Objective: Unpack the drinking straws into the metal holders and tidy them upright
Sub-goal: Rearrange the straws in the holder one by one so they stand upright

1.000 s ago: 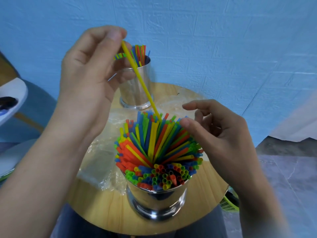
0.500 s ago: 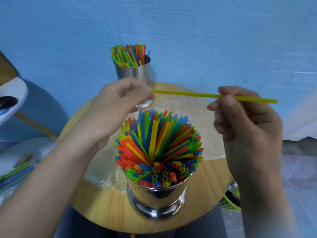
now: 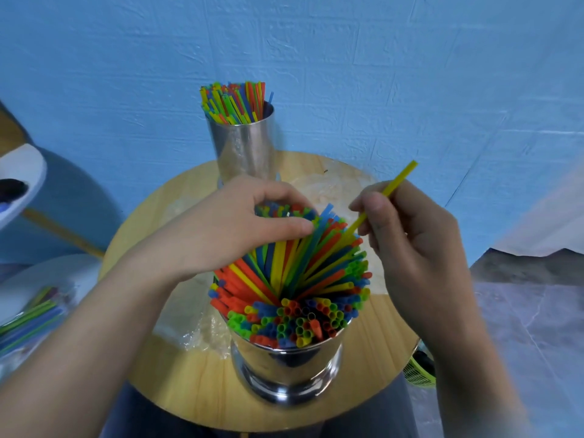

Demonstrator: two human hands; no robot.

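A shiny metal holder [image 3: 286, 363] stands at the front of the round wooden table [image 3: 196, 387], packed with coloured straws [image 3: 303, 279] that fan out and lean. My right hand [image 3: 414, 245] pinches a single yellow straw [image 3: 396, 181], whose lower end dips into the bundle's far right side. My left hand [image 3: 234, 222] curls its fingers and thumb round the far-left tops of the bundle. A second metal holder [image 3: 245, 147] at the table's back holds upright straws [image 3: 235, 102].
Crumpled clear plastic wrap [image 3: 196, 324] lies on the table left of the front holder. More straws in a packet [image 3: 28, 320] rest on a white surface at the far left. A blue wall stands right behind the table. A green basket [image 3: 420, 374] sits below right.
The yellow straw passed from my left hand to my right, swung level, and now tilts down into the front bundle. My left hand dropped onto the straw tops.
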